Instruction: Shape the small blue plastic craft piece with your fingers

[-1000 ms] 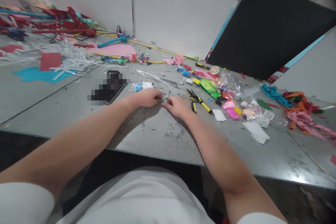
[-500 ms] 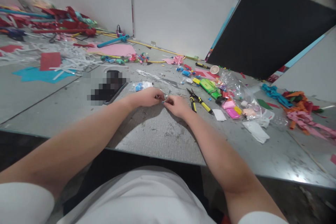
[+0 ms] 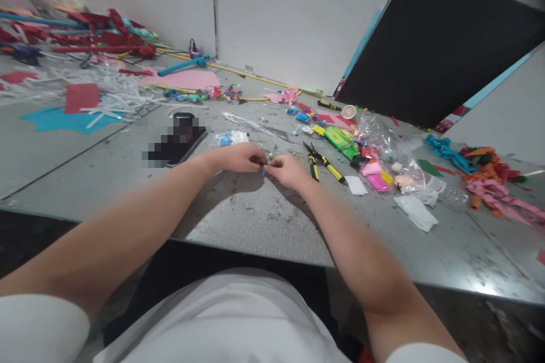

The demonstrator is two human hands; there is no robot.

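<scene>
I watch the left hand (image 3: pixel 234 157) and right hand (image 3: pixel 288 170) meet fingertip to fingertip mid-table (image 3: pixel 255 215), both pinched on a tiny blue piece (image 3: pixel 263 171). It could slip into the surrounding scraps; pliers (image 3: pixel 320 163) lie just beside the right hand.

Place: a craft workshop, showing itself in a cluttered work surface.
Surface: a grey, scuffed table (image 3: pixel 264 221) is lying strewn with scraps.
Tools: yellow-and-black pliers (image 3: pixel 320 163) are lying among the clutter.
Materials: red, blue and pink paper sheets (image 3: pixel 80 97), white paper strips (image 3: pixel 123 93) and bright clay blocks (image 3: pixel 374 176) are spreading everywhere.
Backdrop: plain white panels (image 3: pixel 298 17) and a black board (image 3: pixel 438 45) are standing behind.
</scene>
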